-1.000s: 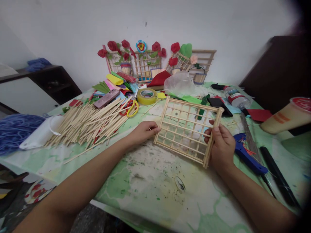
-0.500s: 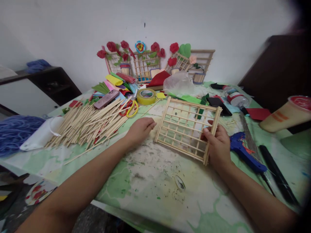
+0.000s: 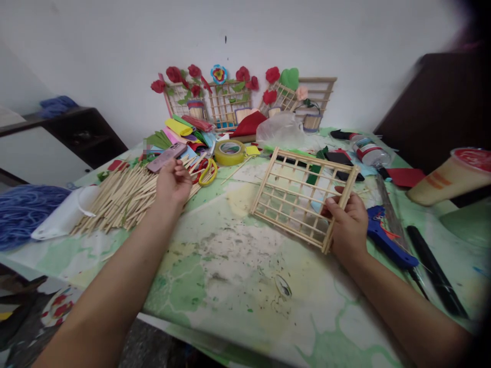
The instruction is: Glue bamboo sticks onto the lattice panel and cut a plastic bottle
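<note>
My right hand grips the right side of a lattice frame made of thin wooden sticks, thumb in front and fingers behind. The frame is tilted, held up above the table. On the other side, my left hand is over a pile of loose wooden sticks, its fingers loosely bent with nothing visible in them. Just beyond those fingers lies a pink phone. Scissors with yellow and red handles rest right of the left hand, and a roll of clear tape lies behind them.
A blue hot glue gun lies right of my right hand, near a black rod. Further right stand a drink cup and a lying plastic bottle. Lattices with paper flowers lean on the wall. Blue cord sits far left.
My left hand has moved left and away from me, from beside the lattice frame to above the stick pile. The frame has shifted slightly right in view, still in my right hand.
</note>
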Demonstrator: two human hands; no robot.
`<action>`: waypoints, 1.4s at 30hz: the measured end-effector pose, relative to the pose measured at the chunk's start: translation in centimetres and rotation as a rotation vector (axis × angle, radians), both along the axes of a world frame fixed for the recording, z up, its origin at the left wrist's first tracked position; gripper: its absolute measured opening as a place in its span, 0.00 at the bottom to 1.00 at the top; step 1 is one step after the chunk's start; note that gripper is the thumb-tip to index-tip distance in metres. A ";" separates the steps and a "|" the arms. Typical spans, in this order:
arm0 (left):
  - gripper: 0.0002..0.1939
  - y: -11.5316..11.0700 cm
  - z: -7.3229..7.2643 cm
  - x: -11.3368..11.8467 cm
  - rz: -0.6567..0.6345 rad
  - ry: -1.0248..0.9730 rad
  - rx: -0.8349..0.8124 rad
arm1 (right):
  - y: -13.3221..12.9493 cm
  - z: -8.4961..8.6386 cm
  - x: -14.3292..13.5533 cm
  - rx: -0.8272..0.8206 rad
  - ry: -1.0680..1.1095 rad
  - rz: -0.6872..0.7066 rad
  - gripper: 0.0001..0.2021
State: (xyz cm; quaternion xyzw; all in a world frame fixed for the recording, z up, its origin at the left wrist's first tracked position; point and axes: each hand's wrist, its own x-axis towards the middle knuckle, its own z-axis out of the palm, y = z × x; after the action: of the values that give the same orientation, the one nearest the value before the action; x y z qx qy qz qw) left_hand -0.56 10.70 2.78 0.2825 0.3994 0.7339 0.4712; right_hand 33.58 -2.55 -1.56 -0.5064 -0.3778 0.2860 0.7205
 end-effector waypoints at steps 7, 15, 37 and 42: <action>0.07 -5.0 -2.2 6.7 -0.457 0.963 0.350 | -0.1 0.3 -0.2 -0.019 0.021 0.000 0.16; 0.12 -6.9 -2.5 8.1 -0.648 1.699 0.575 | -0.1 0.1 -0.1 -0.009 0.034 0.012 0.16; 0.08 -5.4 -2.1 7.1 -0.240 0.959 0.454 | -0.1 0.1 -0.2 -0.027 0.019 -0.002 0.15; 0.10 -3.2 -1.0 5.0 -0.063 0.341 0.293 | -0.1 0.0 -0.2 -0.017 0.000 -0.003 0.14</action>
State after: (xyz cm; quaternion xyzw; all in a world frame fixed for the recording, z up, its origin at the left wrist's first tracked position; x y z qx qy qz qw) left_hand 4.49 7.46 1.82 0.4801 0.3534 0.7107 0.3735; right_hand 33.37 -2.66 -1.58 -0.5129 -0.3747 0.2882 0.7166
